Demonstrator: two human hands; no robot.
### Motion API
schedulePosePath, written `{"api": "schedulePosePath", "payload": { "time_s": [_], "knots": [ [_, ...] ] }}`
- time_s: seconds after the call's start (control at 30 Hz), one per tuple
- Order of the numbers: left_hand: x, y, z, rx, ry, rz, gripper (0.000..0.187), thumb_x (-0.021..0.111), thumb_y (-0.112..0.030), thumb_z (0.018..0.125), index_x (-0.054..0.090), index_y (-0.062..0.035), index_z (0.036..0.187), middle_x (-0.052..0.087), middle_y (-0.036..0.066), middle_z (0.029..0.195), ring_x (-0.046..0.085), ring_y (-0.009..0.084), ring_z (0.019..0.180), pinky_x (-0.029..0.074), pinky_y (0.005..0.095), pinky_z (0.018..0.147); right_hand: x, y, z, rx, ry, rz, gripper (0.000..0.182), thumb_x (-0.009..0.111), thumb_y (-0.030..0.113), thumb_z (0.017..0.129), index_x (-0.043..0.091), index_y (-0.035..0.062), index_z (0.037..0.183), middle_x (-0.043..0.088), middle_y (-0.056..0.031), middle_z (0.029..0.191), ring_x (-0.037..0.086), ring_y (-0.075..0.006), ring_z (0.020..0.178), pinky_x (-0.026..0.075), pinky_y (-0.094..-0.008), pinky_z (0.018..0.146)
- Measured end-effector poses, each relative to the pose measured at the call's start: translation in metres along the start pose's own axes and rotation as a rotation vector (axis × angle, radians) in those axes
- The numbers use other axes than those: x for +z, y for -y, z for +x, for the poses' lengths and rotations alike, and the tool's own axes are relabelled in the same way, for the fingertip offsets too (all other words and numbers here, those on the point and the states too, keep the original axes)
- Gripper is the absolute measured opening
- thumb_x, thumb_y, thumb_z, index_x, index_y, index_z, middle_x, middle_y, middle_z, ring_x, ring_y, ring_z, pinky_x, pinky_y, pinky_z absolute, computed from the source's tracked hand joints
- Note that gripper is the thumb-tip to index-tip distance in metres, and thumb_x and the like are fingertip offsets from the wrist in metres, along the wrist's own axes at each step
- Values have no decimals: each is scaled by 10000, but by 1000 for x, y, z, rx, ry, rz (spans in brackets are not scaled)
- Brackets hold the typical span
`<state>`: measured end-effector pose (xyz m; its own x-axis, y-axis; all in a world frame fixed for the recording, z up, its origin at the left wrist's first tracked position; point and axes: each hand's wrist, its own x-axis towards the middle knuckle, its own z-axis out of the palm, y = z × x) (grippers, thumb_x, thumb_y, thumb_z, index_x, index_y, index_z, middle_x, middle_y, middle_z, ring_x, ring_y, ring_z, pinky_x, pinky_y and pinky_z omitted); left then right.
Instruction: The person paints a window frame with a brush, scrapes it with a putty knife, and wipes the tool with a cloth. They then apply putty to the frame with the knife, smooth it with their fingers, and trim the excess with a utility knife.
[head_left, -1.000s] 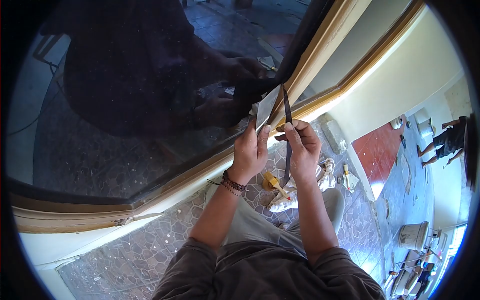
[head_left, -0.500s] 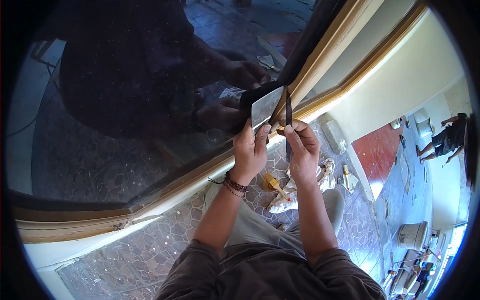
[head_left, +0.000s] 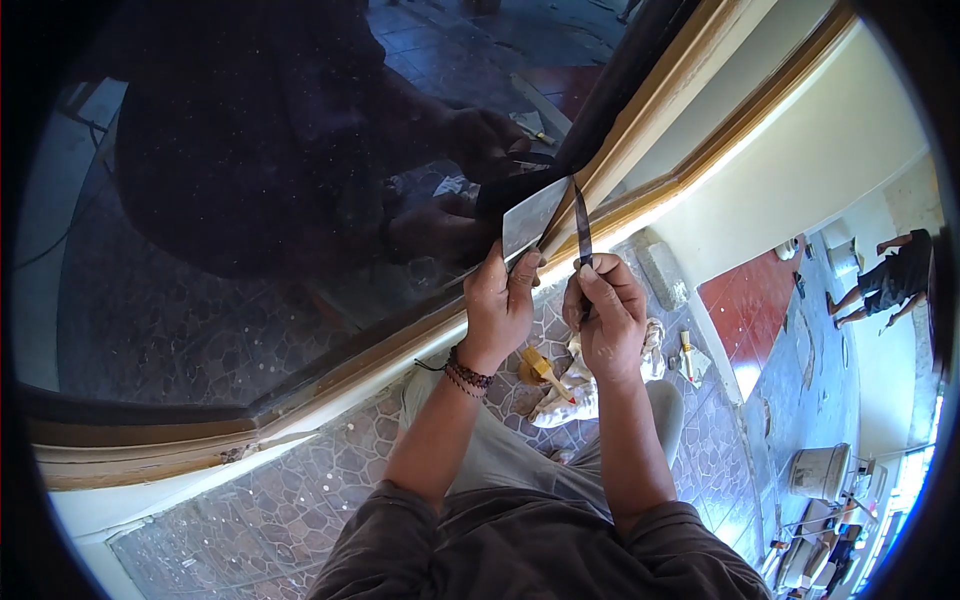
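My left hand (head_left: 500, 305), with a beaded bracelet on its wrist, pinches a flat grey metal scraper plate (head_left: 533, 218). The plate stands against the dark window glass (head_left: 300, 250), one corner close to the wooden frame (head_left: 650, 100). Closed around the lower end of a narrow dark blade (head_left: 583, 225) is my right hand (head_left: 610, 310). The blade points up along the wood, its tip near the plate's upper corner. My fingers hide its handle end. Both hands and the tools are mirrored in the glass.
Below my hands, a yellow paintbrush (head_left: 545, 372) and a white cloth (head_left: 575, 395) lie on the patterned floor (head_left: 300, 490). A second brush (head_left: 687, 355) is further right. Another person (head_left: 885, 280) stands at the far right. A bucket (head_left: 822, 470) stands lower right.
My right hand has shifted slightly down and right, drawing the dark blade's tip a little away from the frame. My left hand and the scraper plate stay nearly in place.
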<state>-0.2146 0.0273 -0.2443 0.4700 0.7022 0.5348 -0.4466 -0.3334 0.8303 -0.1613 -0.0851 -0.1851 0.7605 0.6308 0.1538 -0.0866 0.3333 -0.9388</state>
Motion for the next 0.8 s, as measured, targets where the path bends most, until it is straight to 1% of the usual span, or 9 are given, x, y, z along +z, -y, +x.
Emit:
{"api": "schedulePosePath", "payload": {
  "time_s": [0.17, 0.27, 0.4, 0.47, 0.5, 0.57, 0.6, 0.67, 0.8],
  "knots": [
    [1, 2, 1, -87, 38, -158, 190, 558, -163, 982, 571, 15, 1047, 677, 55, 828, 613, 75, 665, 500, 225, 602, 6, 4, -5, 20, 57, 74, 90, 551, 62, 949, 584, -11, 990, 602, -49, 745, 512, -79, 583, 409, -223, 526],
    [6, 3, 1, -91, 4, -228, 180, 573, -107, 964, 576, 20, 1091, 651, 59, 752, 581, 95, 599, 464, 241, 557, 15, 2, -4, -56, 44, -80, 116, 508, 87, 954, 560, -13, 978, 623, -101, 807, 589, -159, 725, 468, -287, 699],
    [11, 5, 1, -36, -61, -147, 177, 575, -102, 961, 575, 21, 1087, 649, 58, 748, 574, 96, 592, 463, 243, 556, 18, -3, -1, -130, -27, -147, 125, 516, 91, 951, 564, -19, 982, 636, -111, 857, 596, -167, 766, 471, -304, 745],
    [11, 3, 1, -30, -63, -78, 180, 576, -95, 958, 572, 26, 1090, 660, 78, 763, 608, 115, 617, 475, 252, 569, 17, -3, -1, -106, -48, -76, 113, 505, 90, 951, 554, -11, 965, 612, -92, 832, 558, -140, 709, 455, -277, 655],
    [10, 2, 1, -30, -63, -78, 180, 576, -95, 958, 572, 26, 1090, 660, 78, 763, 608, 115, 617, 475, 252, 569, 14, -1, -2, -106, -48, -76, 113, 505, 90, 951, 554, -11, 965, 612, -92, 832, 558, -140, 709, 455, -277, 655],
    [7, 1, 1, -7, -42, 10, 183, 579, -84, 952, 567, 32, 1093, 675, 108, 788, 653, 151, 658, 494, 272, 589, 7, 4, -4, 13, -31, 3, 95, 492, 88, 950, 531, 3, 930, 551, -58, 762, 480, -104, 625, 400, -245, 549],
    [6, 2, 0, -8, -42, 10, 183, 579, -84, 952, 567, 32, 1093, 675, 108, 788, 653, 151, 658, 494, 272, 589, 11, 3, -3, -14, -80, -9, 85, 481, 84, 948, 510, 20, 900, 479, -31, 694, 399, -82, 563, 340, -226, 487],
    [5, 4, -1, 10, -28, 48, 183, 583, -78, 948, 565, 33, 1093, 681, 138, 810, 686, 196, 699, 508, 289, 610, 9, 4, -2, 2, -93, 0, 83, 483, 84, 946, 509, 22, 898, 471, -29, 681, 391, -82, 554, 339, -225, 491],
    [6, 7, 0, 36, -52, 58, 184, 591, -78, 943, 564, 36, 1085, 678, 146, 807, 693, 216, 699, 509, 295, 610, 8, 1, -1, -5, -108, -42, 82, 490, 89, 942, 510, 25, 896, 452, -23, 648, 375, -83, 538, 324, -224, 491]
  ]
}}
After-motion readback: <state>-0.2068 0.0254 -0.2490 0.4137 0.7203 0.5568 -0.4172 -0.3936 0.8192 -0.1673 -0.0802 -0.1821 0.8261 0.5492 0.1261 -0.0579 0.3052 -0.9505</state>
